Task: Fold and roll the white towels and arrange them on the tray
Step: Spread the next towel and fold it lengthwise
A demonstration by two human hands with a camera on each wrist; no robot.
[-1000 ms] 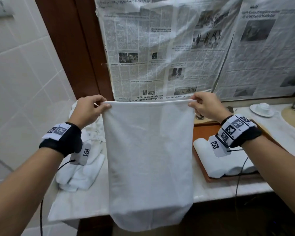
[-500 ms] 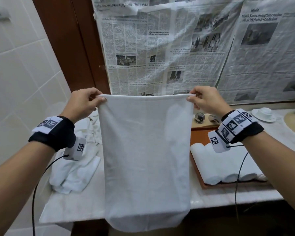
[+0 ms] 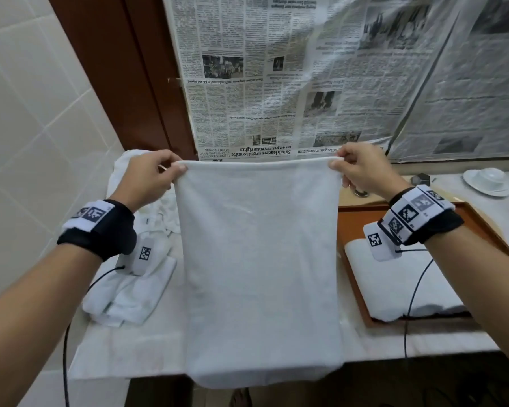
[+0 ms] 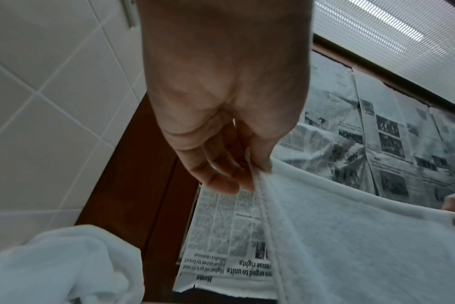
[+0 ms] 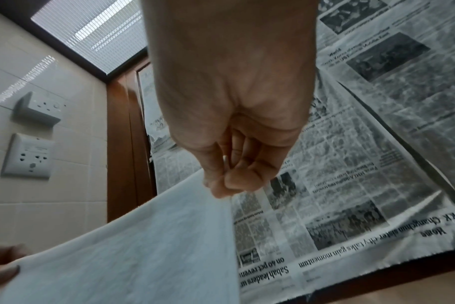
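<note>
White towel [image 3: 259, 265] hangs doubled over the counter's [image 3: 147, 348] front edge, top corners pinched by left hand [image 3: 147, 177] and right hand [image 3: 362, 171]. Rolled towels [image 3: 388, 289] lie in the wooden tray [image 3: 356, 212] to the right, loose towels [image 3: 130, 292] to the left, newspaper [image 3: 276, 83] behind.

One held towel [image 3: 259, 259], one loose pile [image 3: 130, 292] (count unclear), one tray [image 3: 353, 218], one cup [image 3: 489, 174].
</note>
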